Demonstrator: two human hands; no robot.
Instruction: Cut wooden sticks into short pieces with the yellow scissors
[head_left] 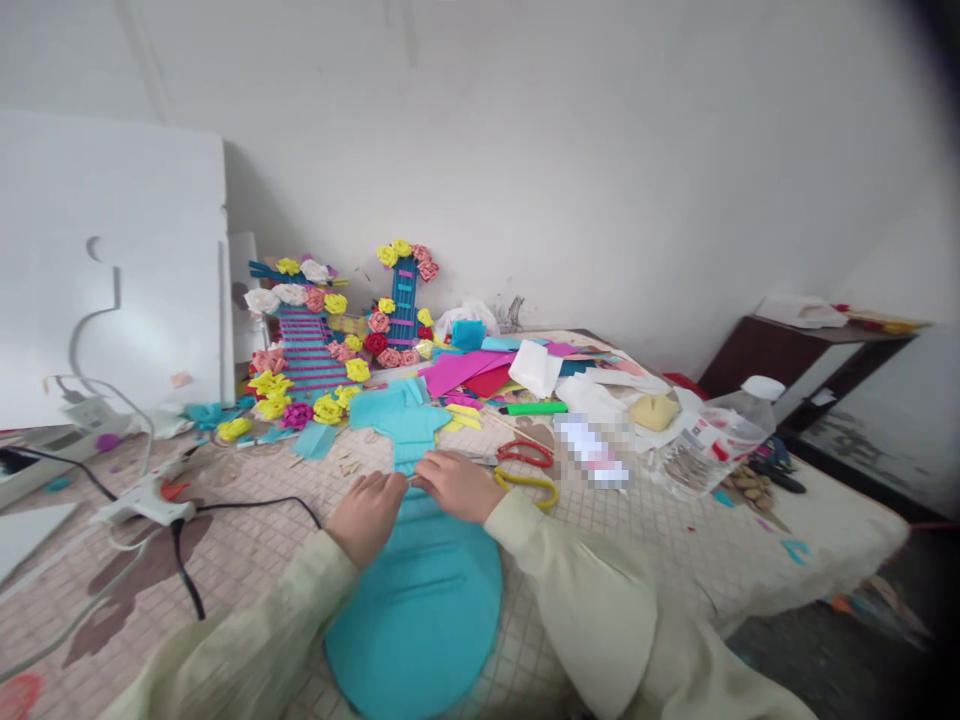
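Observation:
A flat turquoise paper shape [420,640], rounded at the near end and narrow like an instrument's neck farther away, lies before me on the table. Raised strips cross its surface. My left hand [369,515] and my right hand [457,485] meet over the neck, fingers bent and pinched together. Between the fingertips is something small and thin, mostly hidden. Beyond them, more turquoise paper [401,415] spreads out at the top of the neck. Red-handled scissors [525,454] and a yellow-handled pair [536,490] lie right of my right hand.
Two flower-trimmed paper pieces [315,350] lean at the wall. Coloured paper [469,370], a green marker [536,408] and a plastic bottle [720,440] are at the back right. A power strip [146,500] with black cables lies left. A blurred patch [592,450] is beside the scissors.

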